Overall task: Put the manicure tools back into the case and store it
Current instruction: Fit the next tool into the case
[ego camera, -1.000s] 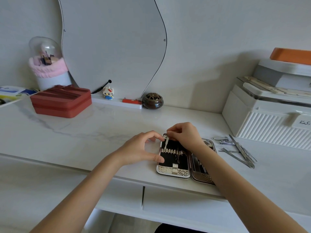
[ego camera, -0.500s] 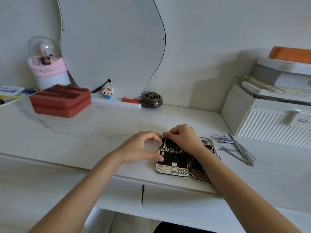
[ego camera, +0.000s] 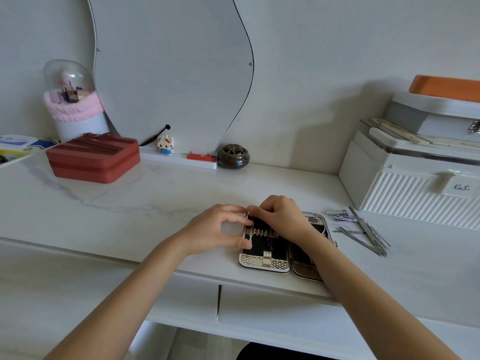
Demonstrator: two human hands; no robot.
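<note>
The open manicure case (ego camera: 262, 263) lies flat near the desk's front edge, with a black lining and a patterned metal rim. My left hand (ego camera: 218, 231) grips its left edge between thumb and fingers. My right hand (ego camera: 281, 216) hovers over the case's top left corner, fingertips pinched on a small manicure tool pressed into the elastic loops; the tool is mostly hidden. The case's right half (ego camera: 307, 270) is partly covered by my right forearm. Loose metal tools (ego camera: 365, 232) and nail clippers (ego camera: 336, 212) lie on the desk to the right of the case.
A white ribbed storage box (ego camera: 405, 196) stands at the right, behind the loose tools. A red zip box (ego camera: 93, 159), a dark round burner (ego camera: 233, 156) and a wavy mirror (ego camera: 168, 74) sit at the back. A drawer front (ego camera: 272, 307) lies below the desk edge.
My right hand has pushed the small tool down into the case's left half, so the tool no longer shows. My left hand stays on the case's left edge.
</note>
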